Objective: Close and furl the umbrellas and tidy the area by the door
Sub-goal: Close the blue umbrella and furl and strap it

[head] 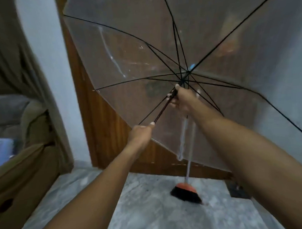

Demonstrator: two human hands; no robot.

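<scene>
A clear plastic umbrella point(126, 51) with black ribs is spread open in front of me, its canopy facing the wooden door point(105, 126). My left hand point(141, 133) grips the lower end of its dark shaft point(163, 108). My right hand point(180, 100) is closed around the shaft higher up, just below the hub where the ribs meet. The handle end is hidden inside my left fist.
A broom point(186, 190) with an orange head and black bristles leans against the door behind the canopy. A brown cardboard box point(19, 179) stands at the left by a curtain point(23, 50). A dark object point(236, 190) lies on the marbled floor at right.
</scene>
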